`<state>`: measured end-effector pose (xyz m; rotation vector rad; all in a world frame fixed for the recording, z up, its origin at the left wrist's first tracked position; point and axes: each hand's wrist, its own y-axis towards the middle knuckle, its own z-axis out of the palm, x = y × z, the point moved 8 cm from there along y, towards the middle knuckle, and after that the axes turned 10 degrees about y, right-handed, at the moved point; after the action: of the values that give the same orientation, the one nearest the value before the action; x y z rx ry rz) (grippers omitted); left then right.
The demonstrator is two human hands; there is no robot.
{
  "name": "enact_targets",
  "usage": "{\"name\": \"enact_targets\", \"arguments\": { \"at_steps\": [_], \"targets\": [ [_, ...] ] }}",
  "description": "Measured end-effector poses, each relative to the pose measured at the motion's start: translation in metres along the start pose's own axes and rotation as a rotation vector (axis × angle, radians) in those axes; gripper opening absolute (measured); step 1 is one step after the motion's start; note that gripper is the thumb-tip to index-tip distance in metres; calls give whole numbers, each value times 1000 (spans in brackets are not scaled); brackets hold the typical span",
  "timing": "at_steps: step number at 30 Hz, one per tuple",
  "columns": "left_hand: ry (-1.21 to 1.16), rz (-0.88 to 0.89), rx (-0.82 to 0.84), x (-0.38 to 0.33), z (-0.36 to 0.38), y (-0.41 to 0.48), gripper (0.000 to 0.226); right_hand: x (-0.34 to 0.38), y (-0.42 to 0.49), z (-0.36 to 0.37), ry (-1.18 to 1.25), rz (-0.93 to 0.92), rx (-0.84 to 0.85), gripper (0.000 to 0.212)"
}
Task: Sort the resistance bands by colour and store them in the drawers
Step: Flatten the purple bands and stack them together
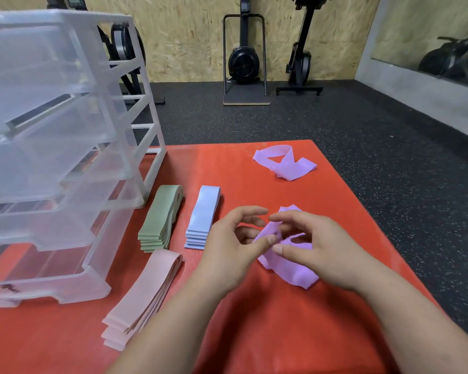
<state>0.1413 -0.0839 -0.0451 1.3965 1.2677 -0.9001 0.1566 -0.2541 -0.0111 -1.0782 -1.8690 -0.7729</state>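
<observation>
A crumpled purple band lies on the red mat at centre right. My left hand pinches its upper fold between thumb and forefinger. My right hand holds the same band from the right, thumb and fingers curled on it. A second loose purple band lies farther back. Three neat stacks lie to the left: green bands, blue bands and pink bands. The clear plastic drawer unit stands at the left, its drawers pulled partly out.
The mat's right and far edges border a dark speckled gym floor. Rowing machines stand upright against the wooden back wall. A mirror is on the right wall.
</observation>
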Motion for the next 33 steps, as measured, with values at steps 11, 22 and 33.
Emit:
{"name": "enact_targets", "arguments": {
  "at_steps": [11,22,33],
  "targets": [
    [-104,-15,293,-16,31,-15,23,36,0,-33,456,-174,-389,18],
    [385,10,429,2,34,-29,38,14,-54,-109,609,-192,-860,13],
    [452,-215,127,24,-43,-42,27,-77,-96,-113,130,381,-534,38]
  ]
}}
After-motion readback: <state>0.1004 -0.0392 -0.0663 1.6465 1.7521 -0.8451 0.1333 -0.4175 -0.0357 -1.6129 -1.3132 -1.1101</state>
